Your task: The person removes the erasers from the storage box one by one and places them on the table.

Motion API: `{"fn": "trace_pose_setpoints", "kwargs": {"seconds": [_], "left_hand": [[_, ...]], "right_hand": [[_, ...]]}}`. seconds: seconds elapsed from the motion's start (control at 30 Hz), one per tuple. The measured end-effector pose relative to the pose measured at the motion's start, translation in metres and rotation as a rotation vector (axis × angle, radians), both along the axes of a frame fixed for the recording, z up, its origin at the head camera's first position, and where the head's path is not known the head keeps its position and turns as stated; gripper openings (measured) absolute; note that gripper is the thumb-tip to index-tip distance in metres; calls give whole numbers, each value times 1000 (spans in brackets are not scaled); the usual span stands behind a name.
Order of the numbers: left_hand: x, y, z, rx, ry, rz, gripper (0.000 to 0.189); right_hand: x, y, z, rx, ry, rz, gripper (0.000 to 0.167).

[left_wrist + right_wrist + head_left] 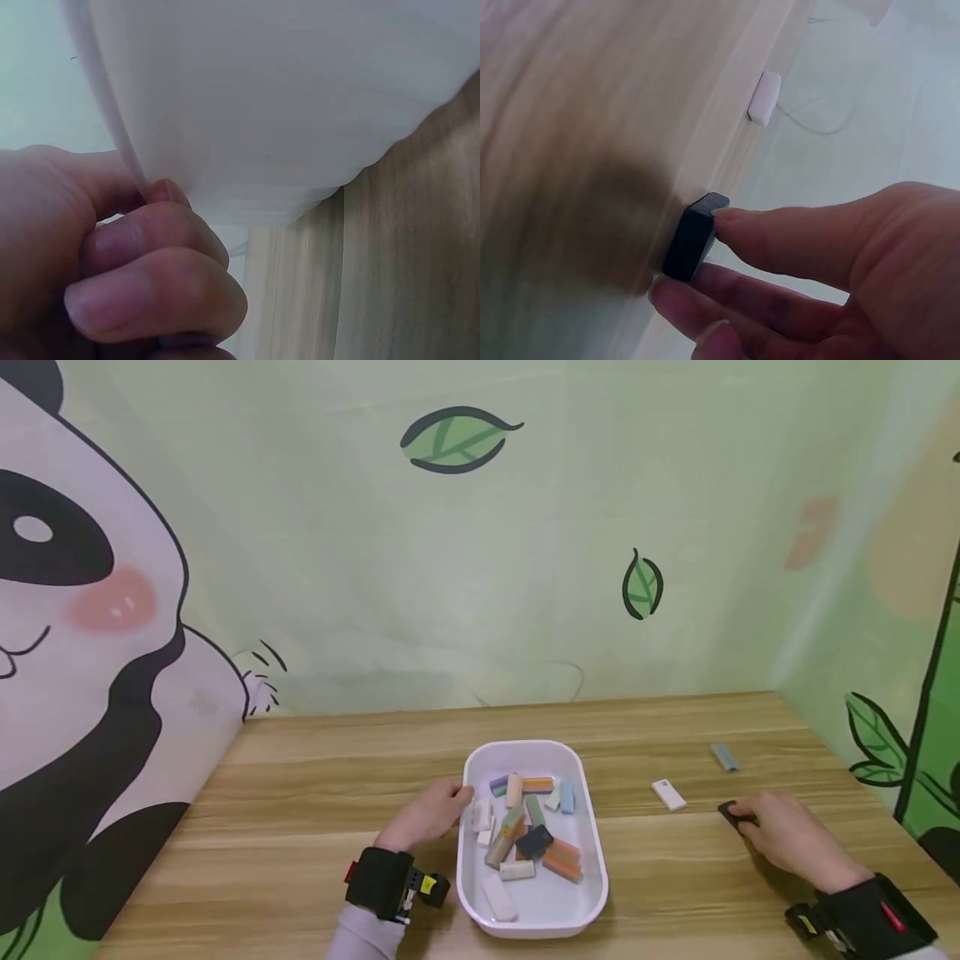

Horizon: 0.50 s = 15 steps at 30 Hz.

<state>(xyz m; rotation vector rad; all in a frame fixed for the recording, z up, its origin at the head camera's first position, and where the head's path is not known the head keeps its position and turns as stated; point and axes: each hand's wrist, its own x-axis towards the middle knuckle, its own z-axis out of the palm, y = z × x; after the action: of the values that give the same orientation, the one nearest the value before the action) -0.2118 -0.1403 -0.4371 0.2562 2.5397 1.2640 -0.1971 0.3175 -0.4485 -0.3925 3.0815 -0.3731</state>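
Now the right grip (pixel 793 837) pinches a black block (pixel 688 241), white block (pixel 668 795) near that grip; left grip (pixel 422 814) clasps the tray rim (pixel 532 930)

In the head view, the right hand (pixel 795 833) covers part of a black block (pixel 728 814), and the pieces (pixel 534 842) heaped in the white tray (pixel 551 910) partly hide one another. The left edge cuts off the printed panda (pixel 82 710); the left wrist view crops the white tray.

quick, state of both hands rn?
Left hand: closed, pinching the rim of the white tray.
Right hand: closed, pinching a black block.
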Motion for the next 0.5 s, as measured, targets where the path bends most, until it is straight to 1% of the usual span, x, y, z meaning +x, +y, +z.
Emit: {"fn": "trace_pose_setpoints", "kwargs": {"seconds": [0.17, 0.33, 0.43, 0.5], "left_hand": [[-1, 1, 0, -3, -1, 6, 35], [0, 1, -1, 0, -13, 6, 35], [-1, 0, -1, -9, -15, 2, 35], [-1, 0, -1, -9, -12, 1, 35]], "right_hand": [[1, 1, 0, 2, 20, 26, 20], [-1, 4, 2, -15, -20, 37, 21], [0, 7, 5, -30, -67, 84, 26], [4, 8, 9, -24, -72, 123, 31]]}}
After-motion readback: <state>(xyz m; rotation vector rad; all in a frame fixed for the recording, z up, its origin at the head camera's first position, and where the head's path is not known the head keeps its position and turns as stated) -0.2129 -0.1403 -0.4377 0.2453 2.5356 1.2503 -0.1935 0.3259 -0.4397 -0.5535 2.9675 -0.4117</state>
